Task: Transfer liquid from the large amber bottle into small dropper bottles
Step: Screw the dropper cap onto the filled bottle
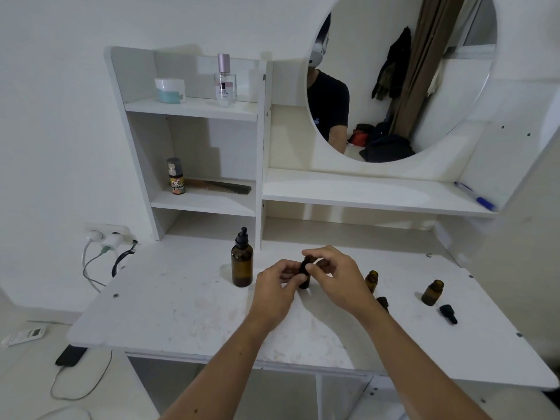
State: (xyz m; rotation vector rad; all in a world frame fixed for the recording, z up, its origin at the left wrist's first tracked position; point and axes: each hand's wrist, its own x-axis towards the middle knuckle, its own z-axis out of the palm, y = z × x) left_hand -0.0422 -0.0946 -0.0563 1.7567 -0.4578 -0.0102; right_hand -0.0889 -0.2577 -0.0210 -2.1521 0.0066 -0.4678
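Holding a small dark dropper bottle (304,275) between both hands at the middle of the desk (181,310), I have my left hand (277,287) curled round its body and my right hand (335,275) pinching its black cap (most of the bottle is hidden by fingers). The large amber bottle (242,263) stands upright just left of my hands, dropper cap on. To the right stand two open small bottles (371,280) (432,292), each with a loose black dropper (448,314) lying beside it.
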